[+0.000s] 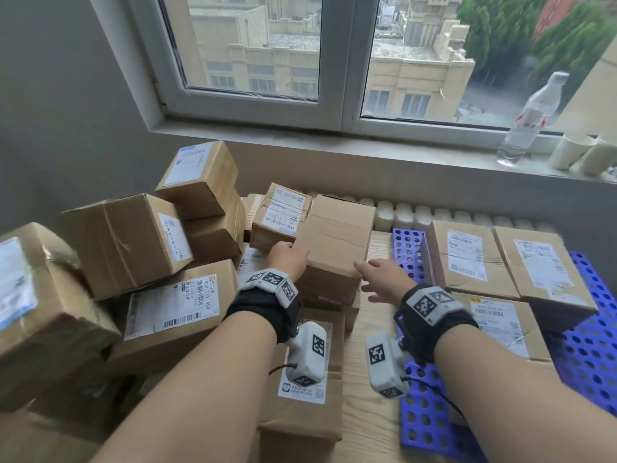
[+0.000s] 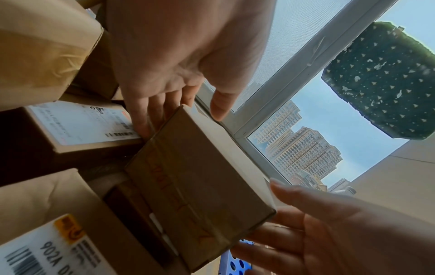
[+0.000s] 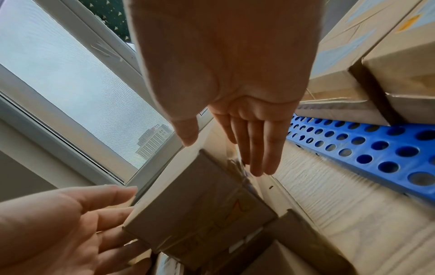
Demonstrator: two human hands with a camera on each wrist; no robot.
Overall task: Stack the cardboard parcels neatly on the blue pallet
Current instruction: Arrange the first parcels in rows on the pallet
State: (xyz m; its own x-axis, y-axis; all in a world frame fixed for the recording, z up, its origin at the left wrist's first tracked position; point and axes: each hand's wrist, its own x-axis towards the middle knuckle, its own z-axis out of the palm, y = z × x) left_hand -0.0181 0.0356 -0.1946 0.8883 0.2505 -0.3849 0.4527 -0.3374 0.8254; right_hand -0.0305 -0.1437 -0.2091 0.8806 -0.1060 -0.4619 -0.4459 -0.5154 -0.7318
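Observation:
A plain brown cardboard parcel (image 1: 334, 242) lies at the middle of the table, on top of other parcels, just left of the blue perforated pallet (image 1: 594, 345). My left hand (image 1: 288, 257) rests against its left side, fingers straight and thumb over the top edge (image 2: 181, 104). My right hand (image 1: 380, 275) is spread open at the parcel's near right corner; its fingers (image 3: 259, 158) point along the right side. Contact there is unclear. Three labelled parcels (image 1: 467, 255) (image 1: 541, 265) (image 1: 500, 325) lie on the pallet (image 3: 376, 148).
A loose heap of labelled parcels (image 1: 133, 245) fills the left of the wooden table (image 1: 367, 412). Another parcel (image 1: 307, 396) lies under my left wrist. Behind are a radiator (image 1: 417, 212) and a window sill with a water bottle (image 1: 531, 121) and paper cups (image 1: 574, 155).

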